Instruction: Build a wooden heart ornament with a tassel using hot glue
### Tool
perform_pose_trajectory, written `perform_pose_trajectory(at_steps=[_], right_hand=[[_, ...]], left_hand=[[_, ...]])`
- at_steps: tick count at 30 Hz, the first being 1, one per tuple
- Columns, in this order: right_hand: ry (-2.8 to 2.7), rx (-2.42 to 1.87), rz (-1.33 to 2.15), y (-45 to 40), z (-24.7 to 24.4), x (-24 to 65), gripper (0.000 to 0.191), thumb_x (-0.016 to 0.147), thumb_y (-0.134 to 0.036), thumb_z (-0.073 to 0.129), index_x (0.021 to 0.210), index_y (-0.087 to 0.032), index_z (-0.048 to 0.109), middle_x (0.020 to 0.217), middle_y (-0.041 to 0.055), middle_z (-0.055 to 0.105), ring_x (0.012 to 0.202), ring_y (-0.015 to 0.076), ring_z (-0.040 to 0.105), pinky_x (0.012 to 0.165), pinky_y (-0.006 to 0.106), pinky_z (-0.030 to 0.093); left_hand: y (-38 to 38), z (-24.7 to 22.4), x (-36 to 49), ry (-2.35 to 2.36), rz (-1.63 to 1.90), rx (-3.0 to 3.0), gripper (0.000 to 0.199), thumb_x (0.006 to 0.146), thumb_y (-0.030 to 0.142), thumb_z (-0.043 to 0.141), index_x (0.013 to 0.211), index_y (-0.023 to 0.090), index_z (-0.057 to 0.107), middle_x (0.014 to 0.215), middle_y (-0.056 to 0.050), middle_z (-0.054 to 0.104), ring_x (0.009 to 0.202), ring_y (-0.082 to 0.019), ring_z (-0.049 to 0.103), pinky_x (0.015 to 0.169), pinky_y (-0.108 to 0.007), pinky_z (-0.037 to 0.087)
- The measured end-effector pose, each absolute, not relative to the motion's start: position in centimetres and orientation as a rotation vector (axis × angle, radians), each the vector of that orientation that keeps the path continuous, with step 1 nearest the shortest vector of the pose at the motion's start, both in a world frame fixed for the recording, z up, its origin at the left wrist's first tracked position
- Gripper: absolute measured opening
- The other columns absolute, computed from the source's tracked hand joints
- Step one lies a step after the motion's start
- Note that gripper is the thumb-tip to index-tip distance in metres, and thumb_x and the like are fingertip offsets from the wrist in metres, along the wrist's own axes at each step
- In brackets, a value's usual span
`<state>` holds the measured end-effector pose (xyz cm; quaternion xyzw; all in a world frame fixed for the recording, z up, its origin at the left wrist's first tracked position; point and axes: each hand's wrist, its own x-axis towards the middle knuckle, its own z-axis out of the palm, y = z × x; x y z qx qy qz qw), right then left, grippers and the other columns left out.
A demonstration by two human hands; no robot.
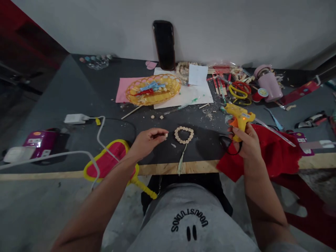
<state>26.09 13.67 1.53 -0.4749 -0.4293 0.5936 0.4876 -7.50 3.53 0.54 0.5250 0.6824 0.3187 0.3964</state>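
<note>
My left hand [150,140] is closed in a pinch on a small pale wooden piece [166,135], just left of a heart-shaped ring of wooden pieces [176,136] with a pale tassel [181,161]. My right hand [245,140] grips the handle of a yellow glue gun [240,113], whose small orange light is lit and whose nozzle points up and left. Two small wooden pieces [156,117] lie above the ring. Under my right forearm is a red cloth [278,150].
A yellow basket [172,89] rests on pink and white sheets behind the ring. A phone [164,43] leans on the wall. Scissors [237,92] and a pink bottle [270,85] stand back right. At left lie a white adapter [76,119] with cable and a pink-and-yellow paddle [107,159].
</note>
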Motion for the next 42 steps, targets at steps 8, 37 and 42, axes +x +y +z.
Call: perform_pose_trajectory(at_steps=[8, 37, 42], right_hand=[[-1.218, -1.209, 1.514, 11.4, 0.8, 25.6, 0.032, 0.076, -0.039, 0.075, 0.098, -0.024, 0.056, 0.072, -0.0054, 0.063, 0.058, 0.0093, 0.058, 0.054, 0.021, 0.048], [-1.504, -1.407, 1.220, 11.1, -1.6, 27.1, 0.046, 0.082, -0.056, 0.067, 0.108, -0.022, 0.052, 0.087, 0.0012, 0.066, 0.064, 0.0146, 0.064, 0.059, 0.029, 0.054], [-1.923, -1.691, 0.569, 11.0, -0.1, 28.4, 0.034, 0.091, -0.049, 0.059, 0.104, -0.018, 0.064, 0.094, 0.0118, 0.072, 0.086, 0.0276, 0.068, 0.075, 0.041, 0.054]], left_hand=[[1.7, 0.1, -3.3, 1.691, 0.564, 1.662, 0.023, 0.087, 0.036, 0.060, 0.098, 0.021, 0.073, 0.085, -0.001, 0.073, 0.071, -0.014, 0.061, 0.067, -0.025, 0.046], [-1.5, -0.5, -1.7, 1.697, 0.412, 2.200, 0.017, 0.098, 0.031, 0.053, 0.103, 0.019, 0.065, 0.097, -0.006, 0.070, 0.089, -0.020, 0.064, 0.083, -0.034, 0.050], [-3.1, -0.2, -0.6, 1.648, 0.313, 2.248, 0.017, 0.096, 0.028, 0.054, 0.106, 0.019, 0.065, 0.098, -0.006, 0.068, 0.090, -0.022, 0.060, 0.083, -0.038, 0.049]])
